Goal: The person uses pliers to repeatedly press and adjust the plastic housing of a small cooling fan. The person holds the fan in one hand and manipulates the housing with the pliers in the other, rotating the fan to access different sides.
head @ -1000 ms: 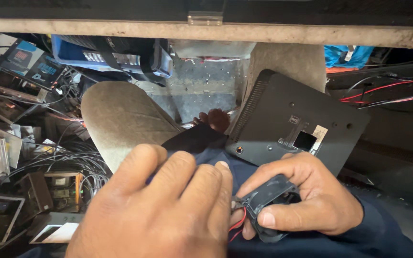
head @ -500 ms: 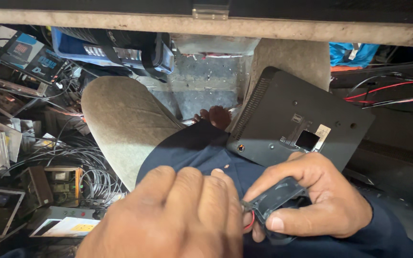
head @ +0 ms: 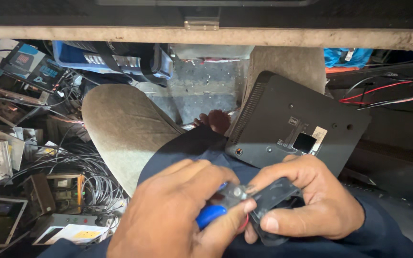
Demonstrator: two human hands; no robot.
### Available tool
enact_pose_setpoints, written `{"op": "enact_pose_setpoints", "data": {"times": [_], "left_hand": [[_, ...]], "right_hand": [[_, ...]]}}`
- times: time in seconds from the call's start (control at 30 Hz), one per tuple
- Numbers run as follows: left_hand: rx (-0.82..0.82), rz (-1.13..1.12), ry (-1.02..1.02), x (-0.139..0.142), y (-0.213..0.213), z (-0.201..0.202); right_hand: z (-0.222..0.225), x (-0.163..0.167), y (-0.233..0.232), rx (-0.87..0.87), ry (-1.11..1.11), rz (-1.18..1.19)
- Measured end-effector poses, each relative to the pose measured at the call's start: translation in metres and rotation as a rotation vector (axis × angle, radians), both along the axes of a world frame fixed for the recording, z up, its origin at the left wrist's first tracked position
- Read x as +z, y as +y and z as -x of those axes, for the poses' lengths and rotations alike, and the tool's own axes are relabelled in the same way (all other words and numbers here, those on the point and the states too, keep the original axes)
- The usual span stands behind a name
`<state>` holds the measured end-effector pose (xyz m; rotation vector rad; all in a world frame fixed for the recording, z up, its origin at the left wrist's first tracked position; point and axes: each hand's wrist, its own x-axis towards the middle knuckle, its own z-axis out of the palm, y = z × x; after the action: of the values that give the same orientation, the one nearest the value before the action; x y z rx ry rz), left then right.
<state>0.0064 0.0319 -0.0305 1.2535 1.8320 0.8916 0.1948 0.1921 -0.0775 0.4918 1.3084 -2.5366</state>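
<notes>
At the far left, a heap of scrap electronics [head: 20, 157] covers the floor: bare metal chassis frames, small circuit modules and a tangle of thin grey and black cables [head: 84, 174], with a flat white and yellow printed box [head: 75, 234] lying at the bottom edge. Above it sits a blue plastic crate [head: 80, 53] crossed by a black strap. Just right of the cables rises the person's bent knee in khaki cloth [head: 125, 129], and past it a bare patch of grey concrete floor [head: 201, 91] with toes showing at its lower end.

In the lower middle, the left hand [head: 175, 215] is closed around a blue-handled pair of pliers [head: 210, 215], whose metal pivot shows between the two hands; the tips of the tool are hidden, so what they bite on cannot be told. Touching it on the right, the right hand [head: 311, 205] grips a small black plastic casing [head: 271, 200], thumb pressed on its lower side and fingers curled over the top. Both are held over the lap, above dark blue cloth.

Behind the right hand, a large flat black plastic device cover [head: 283, 114] with a vented edge leans on the other leg. At the far right, red and black wires [head: 383, 93] run across a dark surface
</notes>
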Motion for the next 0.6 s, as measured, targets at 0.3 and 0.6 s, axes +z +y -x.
{"op": "enact_pose_setpoints", "data": {"times": [0.3, 0.6], "left_hand": [[0.149, 0.138, -0.617, -0.081, -0.066, 0.013], [-0.011, 0.408, -0.508, -0.111, -0.051, 0.032]], "right_hand": [[-0.032, -0.015, -0.017, -0.359, 0.290, -0.483], [-0.053, -0.006, -0.012, -0.437, 0.079, -0.415]]}}
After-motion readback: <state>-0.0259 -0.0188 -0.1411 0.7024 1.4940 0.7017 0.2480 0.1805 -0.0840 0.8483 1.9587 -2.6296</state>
